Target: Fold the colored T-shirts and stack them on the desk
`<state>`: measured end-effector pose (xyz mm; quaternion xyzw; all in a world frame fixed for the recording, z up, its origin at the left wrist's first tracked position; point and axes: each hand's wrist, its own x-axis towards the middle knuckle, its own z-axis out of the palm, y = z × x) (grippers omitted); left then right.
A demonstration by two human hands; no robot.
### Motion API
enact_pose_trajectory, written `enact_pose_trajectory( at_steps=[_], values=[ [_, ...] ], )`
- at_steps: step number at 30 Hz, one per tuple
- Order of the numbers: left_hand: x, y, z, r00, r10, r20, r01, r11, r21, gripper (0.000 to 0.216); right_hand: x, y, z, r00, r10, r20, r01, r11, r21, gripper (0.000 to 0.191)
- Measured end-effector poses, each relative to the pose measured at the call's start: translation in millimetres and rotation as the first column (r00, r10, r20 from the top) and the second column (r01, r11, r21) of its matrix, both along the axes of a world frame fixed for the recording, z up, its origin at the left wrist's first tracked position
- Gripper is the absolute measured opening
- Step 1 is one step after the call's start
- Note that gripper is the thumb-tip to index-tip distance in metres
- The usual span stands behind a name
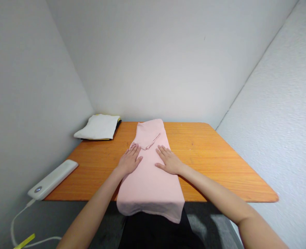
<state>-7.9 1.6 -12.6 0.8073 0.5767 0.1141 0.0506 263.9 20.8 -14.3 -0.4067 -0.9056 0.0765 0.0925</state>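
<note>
A pink garment (149, 183) lies lengthwise on the table, its sides folded inward into a long strip. Its far part shows a folded-over sleeve with a creased edge, and its near end hangs over the table's front edge. My left hand (130, 159) rests flat on the garment's left side, fingers stretched out near the creases. On the right side of the cloth my right hand (168, 160) lies flat with fingers spread. Both palms press on the fabric, and neither hand grips anything.
The wooden table (207, 162) stands against walls on several sides. A stack of folded cloths (101, 127), white on top with yellow and black below, sits at the back left. At the left edge lies a white power bank (55, 178) with a white cable (12, 224).
</note>
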Motion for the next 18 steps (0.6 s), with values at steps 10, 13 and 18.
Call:
enact_pose_trajectory(
  at_steps=[10, 13, 18],
  values=[
    [0.6, 1.4, 1.8, 0.987, 0.025, -0.16, -0.019, 0.999, 0.035, 0.064, 10.6, -1.4, 0.3, 0.999, 0.02, 0.032, -0.021, 0.999, 0.042, 0.081],
    [4.6, -1.4, 5.5, 0.987, 0.021, -0.161, -0.013, 0.999, 0.053, 0.061, 9.5, -4.4, 5.8, 0.999, 0.023, 0.045, -0.024, 0.999, 0.029, 0.079],
    [-0.8, -28.4, 26.6, 0.981, -0.089, -0.175, 0.116, 0.982, 0.15, 0.054, 27.0, -39.5, 24.7, 0.993, 0.113, 0.03, -0.115, 0.992, 0.051, 0.072]
  ],
)
